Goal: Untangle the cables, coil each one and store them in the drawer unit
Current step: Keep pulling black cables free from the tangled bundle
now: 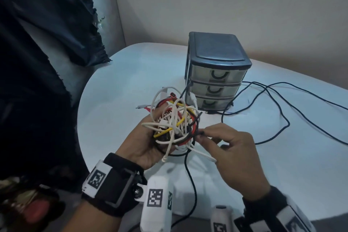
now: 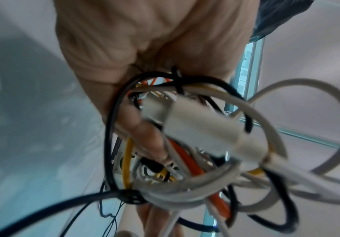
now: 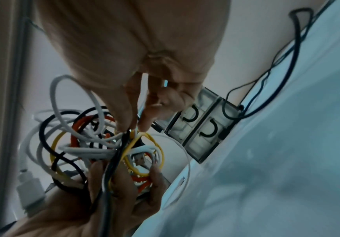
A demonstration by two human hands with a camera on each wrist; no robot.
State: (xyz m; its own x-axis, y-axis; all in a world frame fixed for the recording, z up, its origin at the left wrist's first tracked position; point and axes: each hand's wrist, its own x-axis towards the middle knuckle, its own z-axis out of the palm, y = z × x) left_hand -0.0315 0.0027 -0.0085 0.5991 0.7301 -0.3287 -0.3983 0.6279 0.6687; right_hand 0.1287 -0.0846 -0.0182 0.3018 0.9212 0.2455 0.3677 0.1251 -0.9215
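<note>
The left hand (image 1: 143, 143) holds a tangle of cables (image 1: 175, 124) above the white counter (image 1: 116, 84), palm up, fingers curled round the bundle from beneath. White, yellow, red-orange and black strands loop through one another so tightly that no single cable can be followed end to end. In the left wrist view the bundle is blurred; a white plug body (image 2: 197, 128) lies across it, and the fingertips are mostly buried among the loops. The right hand (image 1: 235, 156) meets the bundle's right edge, its thumb and forefinger pinching a black cable (image 1: 199, 133) there; the right wrist view shows those fingertips (image 3: 128, 123) pressed together over a black strand, though the exact contact is partly masked by yellow and white loops.

The drawer unit (image 1: 216, 73) stands on the counter behind the bundle, dark-framed with three translucent drawers, all closed, each with a dark curved handle. What the drawers hold cannot be made out through their fronts. A long thin black cable (image 1: 282, 111) sprawls in loose bends over the counter to the unit's right and runs out of the frame. Another black strand (image 1: 192, 184) drops from the bundle toward the bottom edge.

No brand or readable writing shows; only square black-and-white marker patterns (image 1: 155, 198) on the wrist straps. Dark blue cloth (image 1: 37, 43) fills the left side, hiding what lies behind it.
</note>
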